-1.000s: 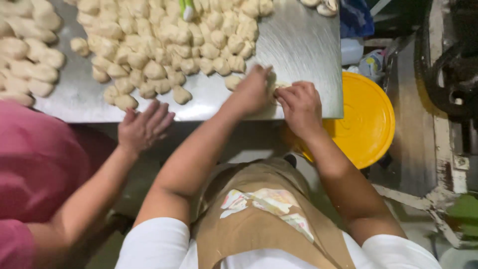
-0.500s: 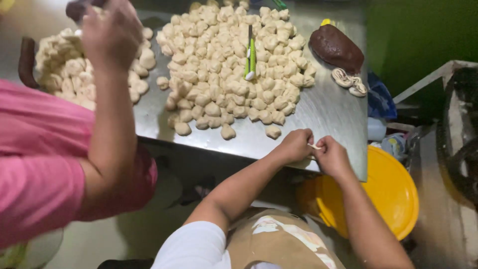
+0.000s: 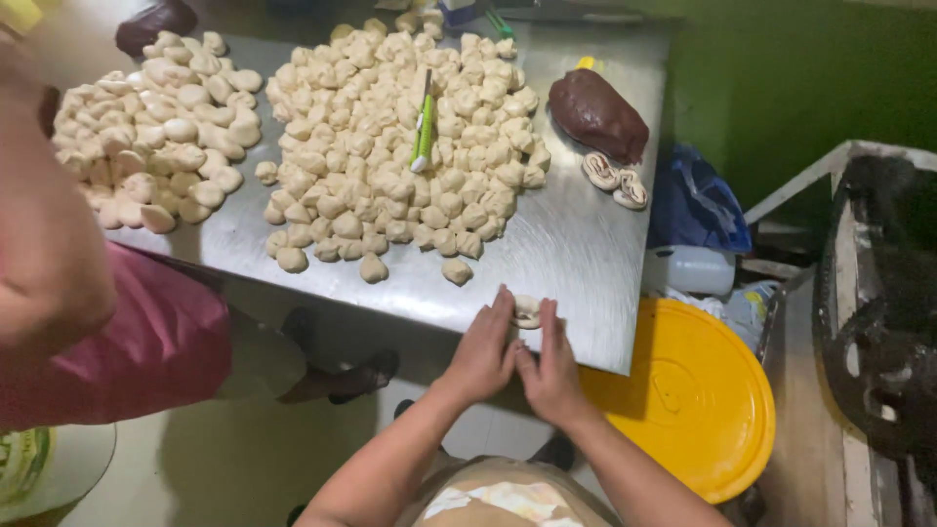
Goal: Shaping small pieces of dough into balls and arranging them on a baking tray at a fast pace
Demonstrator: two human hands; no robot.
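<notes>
My left hand [image 3: 485, 349] and my right hand [image 3: 551, 363] meet at the near edge of the steel table [image 3: 576, 244]. Together they pinch one small pale dough piece [image 3: 527, 310] between their fingertips. Just beyond them lies a big heap of cut dough pieces [image 3: 400, 156] with a green-handled tool [image 3: 424, 127] resting on top. Two loose pieces [image 3: 456, 270] sit closest to my hands. At the far right of the table are a dark brown lump of filling [image 3: 597, 115] and a few rolled, swirled pieces [image 3: 615, 181].
A second dough heap [image 3: 156, 137] covers the table's left end. A co-worker in a pink top [image 3: 127, 351] stands at the left, an arm close to the camera. Right of the table sit a yellow round lid [image 3: 683, 390], a white plastic jug [image 3: 693, 268] and a blue bag [image 3: 698, 205].
The view has tilted up to show more of the table. My hands stay together at the table's edge working the dough piece. The co-worker's raised arm has moved off to the left.
</notes>
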